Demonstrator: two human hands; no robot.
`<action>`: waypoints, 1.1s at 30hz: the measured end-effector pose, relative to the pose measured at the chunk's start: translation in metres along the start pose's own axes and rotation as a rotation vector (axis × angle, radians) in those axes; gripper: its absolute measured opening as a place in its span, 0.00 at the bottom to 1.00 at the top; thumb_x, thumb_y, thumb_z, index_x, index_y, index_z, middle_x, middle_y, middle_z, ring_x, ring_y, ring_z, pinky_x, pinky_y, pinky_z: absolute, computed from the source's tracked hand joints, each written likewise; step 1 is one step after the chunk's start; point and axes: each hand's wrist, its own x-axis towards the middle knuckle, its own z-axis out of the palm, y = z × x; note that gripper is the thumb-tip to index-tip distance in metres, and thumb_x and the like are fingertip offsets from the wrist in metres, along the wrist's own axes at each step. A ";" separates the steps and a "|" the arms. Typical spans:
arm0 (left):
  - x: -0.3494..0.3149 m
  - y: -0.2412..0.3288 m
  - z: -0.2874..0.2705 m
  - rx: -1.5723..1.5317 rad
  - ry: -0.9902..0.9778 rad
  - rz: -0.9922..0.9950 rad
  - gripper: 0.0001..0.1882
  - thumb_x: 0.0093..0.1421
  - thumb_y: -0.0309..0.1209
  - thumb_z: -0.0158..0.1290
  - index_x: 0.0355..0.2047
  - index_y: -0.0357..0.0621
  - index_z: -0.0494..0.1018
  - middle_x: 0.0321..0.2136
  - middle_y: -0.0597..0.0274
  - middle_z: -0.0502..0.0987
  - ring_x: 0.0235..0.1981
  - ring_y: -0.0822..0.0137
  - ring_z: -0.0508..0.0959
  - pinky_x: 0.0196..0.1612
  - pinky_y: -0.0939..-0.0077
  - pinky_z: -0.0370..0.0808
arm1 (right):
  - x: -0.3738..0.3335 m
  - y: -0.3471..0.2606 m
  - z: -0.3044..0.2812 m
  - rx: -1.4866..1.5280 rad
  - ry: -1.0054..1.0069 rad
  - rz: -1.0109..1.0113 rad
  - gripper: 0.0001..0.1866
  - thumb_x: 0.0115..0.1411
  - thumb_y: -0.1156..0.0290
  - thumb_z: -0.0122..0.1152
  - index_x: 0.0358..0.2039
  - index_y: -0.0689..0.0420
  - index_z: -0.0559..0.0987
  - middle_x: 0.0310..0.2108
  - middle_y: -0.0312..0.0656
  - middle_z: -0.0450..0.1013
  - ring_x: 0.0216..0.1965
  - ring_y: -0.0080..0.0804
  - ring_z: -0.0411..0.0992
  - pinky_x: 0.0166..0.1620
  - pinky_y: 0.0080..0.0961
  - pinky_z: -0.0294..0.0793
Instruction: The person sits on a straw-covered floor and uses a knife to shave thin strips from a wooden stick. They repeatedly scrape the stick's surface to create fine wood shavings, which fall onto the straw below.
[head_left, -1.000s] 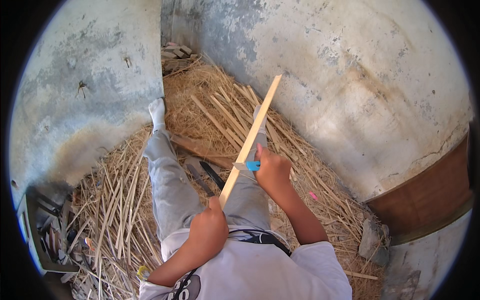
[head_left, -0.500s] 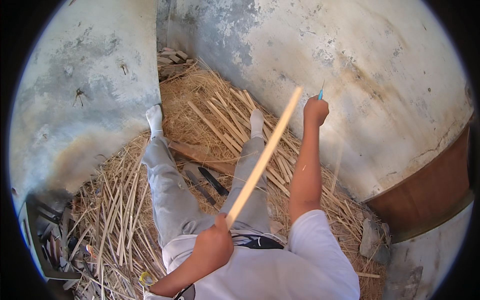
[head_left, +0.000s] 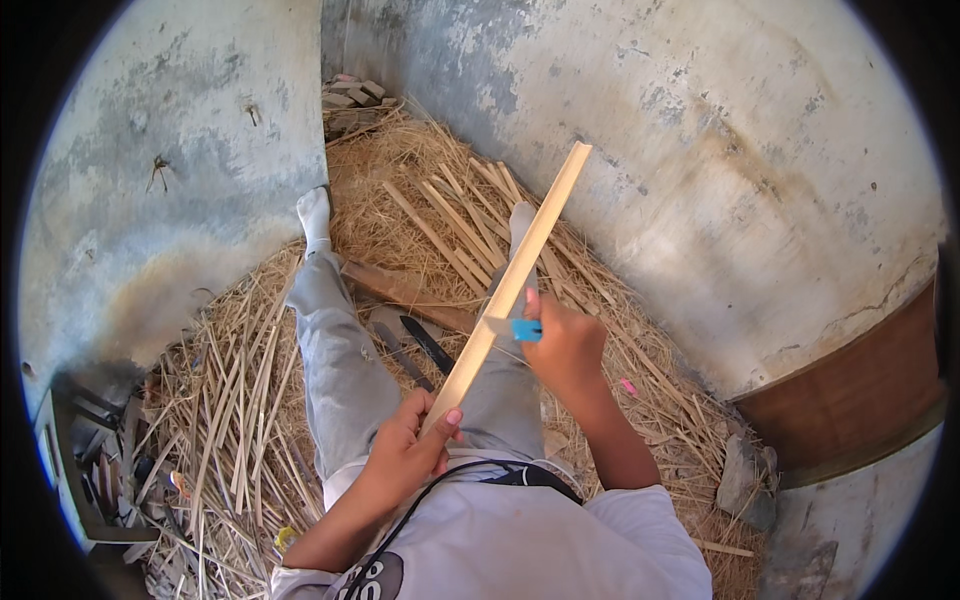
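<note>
A long, pale bamboo strip (head_left: 536,232) slants up and away from my lap, its far end free in the air. My left hand (head_left: 408,448) grips the strip's near end, thumb on top. My right hand (head_left: 570,350) is closed around the blue handle of a small knife (head_left: 524,329). The knife's blade points left and lies against or just over the strip, around its middle; exact contact is hard to make out. My legs stretch out beneath the strip.
Between my legs lie a dark, blade-shaped tool (head_left: 428,346), a greyer flat piece beside it, and a brown plank (head_left: 405,292). Split strips (head_left: 240,410) and shavings litter the floor. Stained walls (head_left: 690,190) rise left and right. A stone (head_left: 746,482) lies at the right.
My right hand has come back from far out at the right, bringing the knife to the strip. My left hand has turned the strip slightly, thumb now on top.
</note>
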 end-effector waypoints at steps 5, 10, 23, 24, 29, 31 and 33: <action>-0.006 0.001 0.006 0.260 0.125 0.133 0.14 0.70 0.37 0.54 0.35 0.41 0.64 0.23 0.58 0.76 0.21 0.69 0.74 0.25 0.70 0.69 | -0.008 -0.002 0.014 -0.008 -0.019 0.021 0.18 0.70 0.65 0.53 0.22 0.56 0.75 0.12 0.45 0.70 0.12 0.46 0.70 0.18 0.40 0.67; -0.003 0.000 0.011 0.446 0.224 0.212 0.15 0.70 0.37 0.53 0.35 0.40 0.63 0.20 0.45 0.72 0.19 0.53 0.73 0.25 0.60 0.68 | 0.008 0.000 0.029 -0.025 0.114 0.061 0.17 0.69 0.68 0.54 0.22 0.57 0.75 0.11 0.45 0.69 0.11 0.43 0.69 0.16 0.38 0.65; -0.008 0.010 0.021 0.536 0.240 0.263 0.15 0.69 0.37 0.53 0.36 0.39 0.63 0.19 0.41 0.72 0.20 0.42 0.75 0.24 0.55 0.67 | 0.113 0.079 0.050 0.015 0.154 0.695 0.21 0.72 0.61 0.45 0.31 0.61 0.82 0.26 0.55 0.78 0.33 0.58 0.79 0.39 0.50 0.77; -0.010 0.013 0.023 0.542 0.220 0.248 0.15 0.69 0.36 0.53 0.36 0.39 0.63 0.19 0.41 0.72 0.20 0.42 0.75 0.24 0.55 0.67 | 0.129 0.099 0.047 -0.031 0.137 0.765 0.20 0.71 0.61 0.47 0.33 0.61 0.82 0.30 0.56 0.79 0.36 0.58 0.79 0.42 0.49 0.78; -0.025 0.005 0.017 0.482 0.129 0.175 0.12 0.70 0.36 0.53 0.37 0.40 0.66 0.19 0.59 0.72 0.19 0.67 0.71 0.23 0.70 0.66 | 0.160 0.243 0.008 -0.093 0.191 1.009 0.19 0.67 0.59 0.51 0.37 0.60 0.85 0.36 0.56 0.81 0.42 0.56 0.81 0.44 0.47 0.80; -0.016 0.006 0.009 0.381 0.166 0.146 0.11 0.71 0.36 0.52 0.40 0.40 0.68 0.19 0.68 0.71 0.19 0.79 0.69 0.22 0.79 0.65 | 0.160 0.204 -0.015 -0.153 0.158 0.911 0.25 0.70 0.53 0.48 0.35 0.61 0.85 0.32 0.56 0.81 0.38 0.55 0.81 0.41 0.49 0.79; -0.009 0.008 0.009 0.313 0.171 0.157 0.11 0.71 0.36 0.52 0.41 0.41 0.69 0.19 0.71 0.71 0.19 0.82 0.68 0.21 0.82 0.64 | 0.135 0.141 -0.034 -0.042 -0.027 0.769 0.21 0.68 0.54 0.52 0.36 0.59 0.85 0.30 0.55 0.80 0.35 0.55 0.80 0.41 0.49 0.78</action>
